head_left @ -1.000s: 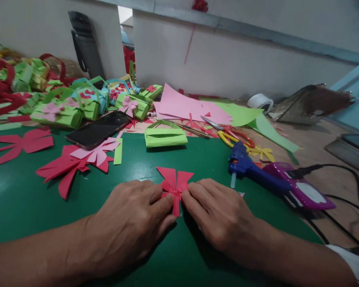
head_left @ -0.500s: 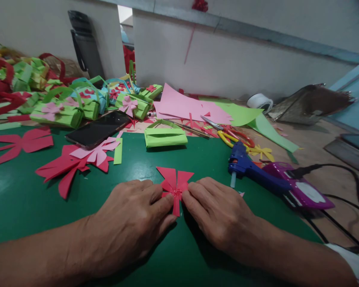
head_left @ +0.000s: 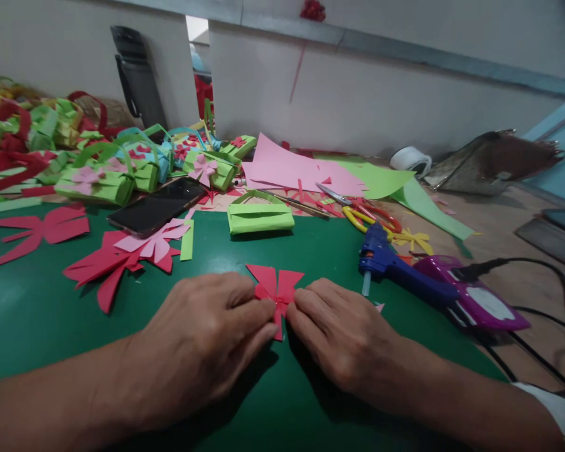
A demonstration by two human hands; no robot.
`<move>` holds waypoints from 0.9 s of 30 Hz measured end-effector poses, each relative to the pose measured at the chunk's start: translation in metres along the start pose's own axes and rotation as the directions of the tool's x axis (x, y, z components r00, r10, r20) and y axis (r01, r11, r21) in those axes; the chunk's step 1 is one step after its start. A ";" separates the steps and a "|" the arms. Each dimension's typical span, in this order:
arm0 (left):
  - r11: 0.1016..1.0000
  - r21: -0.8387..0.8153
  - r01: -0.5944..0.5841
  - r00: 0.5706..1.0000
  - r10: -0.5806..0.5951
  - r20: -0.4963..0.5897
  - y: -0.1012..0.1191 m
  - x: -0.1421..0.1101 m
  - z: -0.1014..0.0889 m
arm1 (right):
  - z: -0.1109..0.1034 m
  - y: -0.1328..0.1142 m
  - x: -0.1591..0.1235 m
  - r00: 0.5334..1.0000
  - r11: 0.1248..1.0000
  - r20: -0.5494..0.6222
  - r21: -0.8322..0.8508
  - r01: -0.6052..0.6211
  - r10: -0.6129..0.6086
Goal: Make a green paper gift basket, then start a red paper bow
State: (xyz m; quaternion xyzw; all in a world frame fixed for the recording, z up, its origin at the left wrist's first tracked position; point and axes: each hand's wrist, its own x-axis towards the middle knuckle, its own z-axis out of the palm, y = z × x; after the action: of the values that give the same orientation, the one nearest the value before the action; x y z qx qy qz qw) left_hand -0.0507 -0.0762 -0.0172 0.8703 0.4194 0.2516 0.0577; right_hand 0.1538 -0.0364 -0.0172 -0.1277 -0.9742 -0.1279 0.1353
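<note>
A red paper flower cutout [head_left: 287, 282] lies on the green mat [head_left: 207, 251] in front of me. My left hand [head_left: 202, 339] pinches its left side, thumb and fingers bent close to the centre. On the opposite side my right hand [head_left: 343, 333] is closed on the right petals. Two upper petals and a lower strip of the cutout show between the hands; its side parts are hidden under the fingers. Beyond it stands a small lime-green paper bag [head_left: 261, 218] with a thin handle.
A blue glue gun [head_left: 400, 267] rests against a purple power strip [head_left: 489, 307] with black cords at right. Scissors [head_left: 358, 207] lie behind it. At left are red paper cutouts [head_left: 108, 270], a phone [head_left: 157, 204] and a heap of paper bags [head_left: 96, 182].
The left fingers have shifted slightly in toward the flower's centre, and the glossy spot there is now mostly covered. My right hand stays almost where it was.
</note>
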 end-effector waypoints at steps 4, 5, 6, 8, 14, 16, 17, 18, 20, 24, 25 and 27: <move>0.998 -0.052 0.038 0.994 -0.043 -0.103 -0.010 0.027 -0.017 | -0.001 0.003 0.001 0.999 0.999 -0.017 -0.028 0.031 -0.031; 0.998 -0.063 0.027 0.994 -0.033 -0.104 -0.013 0.035 -0.019 | -0.001 0.004 0.001 0.999 0.999 -0.023 -0.033 0.040 -0.040; 0.997 -0.070 0.019 0.997 -0.024 -0.077 -0.016 0.042 -0.019 | -0.001 0.005 0.001 0.999 0.998 -0.024 -0.035 0.046 -0.047; 0.995 -0.104 -0.010 0.995 0.000 -0.098 -0.021 0.052 -0.018 | -0.001 0.008 0.000 0.998 0.998 -0.035 -0.030 0.047 -0.048; 0.977 -0.184 0.105 0.988 -0.124 -0.094 -0.031 0.049 -0.009 | 0.001 0.015 -0.007 0.994 0.982 -0.044 0.168 -0.089 0.097; 0.971 -0.200 0.129 0.988 -0.143 -0.057 -0.033 0.042 -0.004 | 0.003 0.018 -0.009 0.977 0.951 -0.060 0.246 -0.186 0.206; 0.973 -0.199 0.119 0.992 -0.125 -0.023 -0.034 0.038 -0.001 | 0.004 0.020 -0.010 0.965 0.932 -0.057 0.281 -0.231 0.256; 0.977 -0.194 0.094 0.995 -0.097 -0.004 -0.035 0.035 0.003 | 0.004 0.022 -0.011 0.953 0.911 -0.052 0.314 -0.268 0.299; 0.984 -0.175 0.043 0.999 -0.040 0.023 -0.034 0.030 0.009 | 0.005 0.025 -0.011 0.928 0.870 -0.051 0.371 -0.324 0.368; 0.983 -0.182 -0.004 0.999 0.010 0.031 -0.028 0.024 0.014 | 0.005 0.030 -0.011 0.905 0.828 -0.037 0.420 -0.370 0.423; 0.983 -0.183 -0.003 0.999 0.009 0.034 -0.026 0.023 0.015 | 0.005 0.031 -0.011 0.909 0.828 -0.027 0.424 -0.366 0.416; 0.982 -0.188 -0.003 0.999 0.010 0.034 -0.022 0.021 0.015 | 0.006 0.033 -0.013 0.925 0.839 -0.018 0.428 -0.337 0.380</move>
State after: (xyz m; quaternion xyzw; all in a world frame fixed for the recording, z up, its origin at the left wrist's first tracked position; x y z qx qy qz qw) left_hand -0.0474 -0.0446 -0.0289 0.8665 0.3900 0.2752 0.1461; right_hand 0.1735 -0.0065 -0.0192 -0.2691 -0.9293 0.1042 0.2304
